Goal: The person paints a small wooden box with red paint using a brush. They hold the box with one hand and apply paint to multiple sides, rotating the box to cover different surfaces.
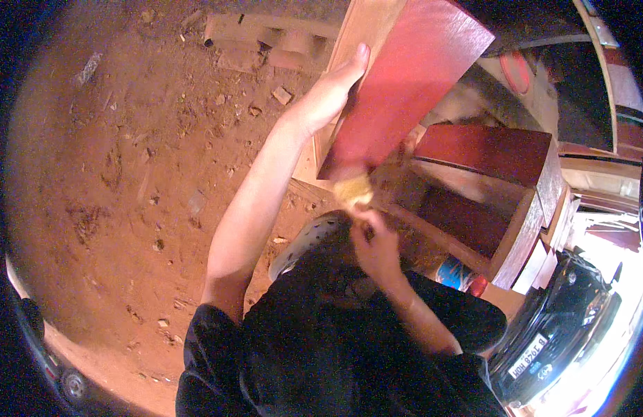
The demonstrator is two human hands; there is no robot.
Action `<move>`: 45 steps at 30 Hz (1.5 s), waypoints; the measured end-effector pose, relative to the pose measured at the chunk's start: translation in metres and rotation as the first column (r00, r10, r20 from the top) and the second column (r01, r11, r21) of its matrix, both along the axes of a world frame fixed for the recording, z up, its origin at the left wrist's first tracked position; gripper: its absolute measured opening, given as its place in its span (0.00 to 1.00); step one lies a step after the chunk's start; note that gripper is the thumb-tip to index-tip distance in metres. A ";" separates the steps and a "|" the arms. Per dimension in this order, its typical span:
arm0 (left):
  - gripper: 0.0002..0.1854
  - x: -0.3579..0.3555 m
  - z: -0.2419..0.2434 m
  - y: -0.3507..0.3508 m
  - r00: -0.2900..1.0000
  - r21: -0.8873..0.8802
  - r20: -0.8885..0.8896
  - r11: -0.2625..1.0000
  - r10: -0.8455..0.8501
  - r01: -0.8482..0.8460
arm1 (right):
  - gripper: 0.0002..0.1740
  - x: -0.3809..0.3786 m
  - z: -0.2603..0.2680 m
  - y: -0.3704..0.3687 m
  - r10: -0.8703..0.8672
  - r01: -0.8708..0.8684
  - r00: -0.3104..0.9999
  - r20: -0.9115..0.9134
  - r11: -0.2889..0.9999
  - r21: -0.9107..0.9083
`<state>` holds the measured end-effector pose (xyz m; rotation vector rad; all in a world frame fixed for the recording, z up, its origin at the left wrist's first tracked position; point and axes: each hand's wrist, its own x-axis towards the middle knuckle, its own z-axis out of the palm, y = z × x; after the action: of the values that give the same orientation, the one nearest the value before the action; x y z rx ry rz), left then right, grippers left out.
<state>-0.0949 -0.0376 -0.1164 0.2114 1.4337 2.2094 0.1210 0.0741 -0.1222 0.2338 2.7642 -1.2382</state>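
My left hand grips the left side of a wooden box or drawer-like piece whose broad face is painted or stained red; the thumb lies along its edge and the other fingers are hidden. Pinched in the fingers of my right hand is a yellowish sponge or cloth pad, blurred, at the lower end of the red face. Whether the pad touches the wood cannot be told. A second piece with dark red faces rests to the right of the held one.
Bare reddish soil with wood scraps spreads on the left. Wooden offcuts lie at the top. A blue and red can stands beside my leg. Stacked panels and a dark car are at the right. Another vehicle shows at lower left.
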 end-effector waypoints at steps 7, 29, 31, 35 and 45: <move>0.38 0.000 -0.005 -0.001 0.989 -0.017 -0.147 0.999 -0.030 0.027 | 0.15 0.000 0.024 0.008 -0.238 0.228 0.951 -0.195 0.971 -0.074; 0.43 -0.001 -0.009 0.003 0.999 -0.073 -0.036 0.997 0.013 -0.016 | 0.06 -0.028 0.010 0.045 -0.247 0.210 0.952 -0.179 0.956 -0.205; 0.43 -0.002 -0.008 0.002 0.998 -0.083 -0.068 0.996 0.019 -0.025 | 0.06 -0.002 -0.005 0.039 -0.212 0.206 0.959 0.187 0.977 0.050; 0.43 -0.001 -0.009 0.001 0.999 -0.080 -0.018 0.996 0.033 -0.034 | 0.12 0.023 0.010 0.033 -0.155 0.109 0.851 0.502 0.987 0.119; 0.40 0.003 -0.006 0.002 1.000 -0.064 -0.002 0.998 0.028 -0.028 | 0.14 -0.071 0.074 0.030 -0.214 0.185 0.919 -0.332 0.976 -0.116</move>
<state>-0.0917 -0.0355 -0.1225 0.1714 1.5143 2.1821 0.0498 0.1038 -0.0478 0.3298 3.0330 -1.5769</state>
